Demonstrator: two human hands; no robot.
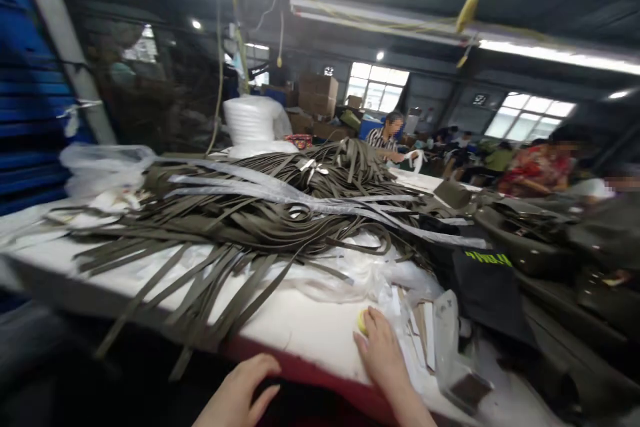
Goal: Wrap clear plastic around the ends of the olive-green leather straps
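My right hand is at the white tabletop near its front edge, thumb and fingers around a small yellow round object. Most of that object is hidden by the fingers, so its kind cannot be made out. My left hand hangs in front of the table edge, thumb and fingers apart and holding nothing. Beyond both hands lies a big heap of dark olive webbing straps, some ends drooping over the front edge. Pale grey strips run across the top of the heap.
Right of my right hand are a clear plastic container, flat white pieces and crumpled plastic film. Dark olive bags and a black cloth with green lettering crowd the right side. A person in stripes works across the table.
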